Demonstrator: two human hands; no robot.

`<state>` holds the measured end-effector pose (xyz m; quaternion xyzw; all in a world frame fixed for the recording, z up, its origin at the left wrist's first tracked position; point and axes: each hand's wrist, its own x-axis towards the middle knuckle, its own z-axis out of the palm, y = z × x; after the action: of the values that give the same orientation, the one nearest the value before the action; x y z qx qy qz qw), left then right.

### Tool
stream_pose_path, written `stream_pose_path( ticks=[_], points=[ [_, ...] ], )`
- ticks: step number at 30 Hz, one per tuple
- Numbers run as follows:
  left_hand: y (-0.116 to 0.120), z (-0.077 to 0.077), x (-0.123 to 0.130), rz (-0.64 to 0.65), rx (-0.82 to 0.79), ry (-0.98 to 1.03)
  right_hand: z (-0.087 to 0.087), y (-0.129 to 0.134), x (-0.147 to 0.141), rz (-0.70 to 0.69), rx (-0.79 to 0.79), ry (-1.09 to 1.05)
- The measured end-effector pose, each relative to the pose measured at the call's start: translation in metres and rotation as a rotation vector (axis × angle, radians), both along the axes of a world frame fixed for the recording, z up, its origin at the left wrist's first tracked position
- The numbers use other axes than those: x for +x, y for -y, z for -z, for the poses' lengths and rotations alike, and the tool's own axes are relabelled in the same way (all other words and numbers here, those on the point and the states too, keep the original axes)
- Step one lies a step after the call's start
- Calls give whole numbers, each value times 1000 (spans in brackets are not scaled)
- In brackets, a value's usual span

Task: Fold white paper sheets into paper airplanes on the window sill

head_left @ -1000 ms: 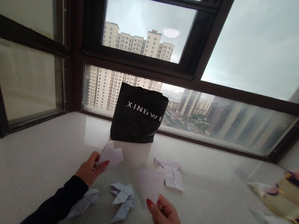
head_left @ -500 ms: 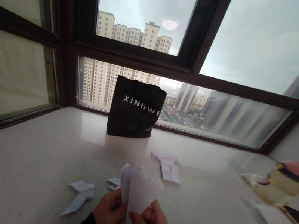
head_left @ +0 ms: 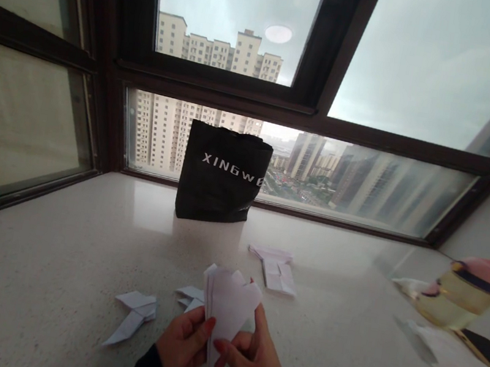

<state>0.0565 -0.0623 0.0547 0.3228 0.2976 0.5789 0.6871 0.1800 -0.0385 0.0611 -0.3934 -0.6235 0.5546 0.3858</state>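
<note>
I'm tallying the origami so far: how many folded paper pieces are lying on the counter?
3: one left, one partly hidden behind the held paper, one farther back, right. More may be hidden.

Left hand (head_left: pixel 182 347) and right hand (head_left: pixel 254 366) meet low at centre, fingers pinched, dark sleeves at wrists

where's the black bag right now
In the head view the black bag stands upright at the far middle of the sill, against the window, beyond the folded paper held in both hands.
</note>
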Motion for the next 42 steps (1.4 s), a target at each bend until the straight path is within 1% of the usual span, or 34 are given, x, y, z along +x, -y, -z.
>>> stream_pose_path(
  ticks=[3, 5, 9, 12, 14, 16, 20, 22, 26, 31, 35, 38, 42],
  points=[
    [0, 1, 0, -1, 17, -46, -2, 0, 0, -12, -7, -15],
    [-1, 5, 0, 14, 44, -104, -2, 0, 0, -30, -16, -28],
    [-2, 13, -2, 28, 70, -241, 4, -3, 0, -65, -46, -25],
    [-2, 11, -3, 34, 107, -283, 10, -5, 0, -74, -75, -4],
    [-2, 8, -3, 41, 133, -284, 10, -5, 0, -73, -78, -5],
    [-2, 4, -4, 25, 126, -284, 5, -4, 0, -47, -45, -32],
    [1, 1, -6, -40, 86, -336, -8, -8, 2, 93, 87, -127],
    [2, 1, -6, -28, 82, -350, -11, -11, 5, 121, 103, -142],
    [4, 1, -4, 20, 55, -284, -6, -18, 9, 120, 55, -126],
    [4, -2, -1, 9, -30, -144, 0, -20, 11, 137, 28, -113],
    [5, -5, -1, 18, -45, -40, -2, -21, 11, 84, 28, -183],
    [5, -5, -2, 20, -69, -28, -3, -23, 10, 40, 21, -235],
    [6, -7, -1, 13, -70, -62, 0, -23, 11, 6, -3, -287]
  ],
)
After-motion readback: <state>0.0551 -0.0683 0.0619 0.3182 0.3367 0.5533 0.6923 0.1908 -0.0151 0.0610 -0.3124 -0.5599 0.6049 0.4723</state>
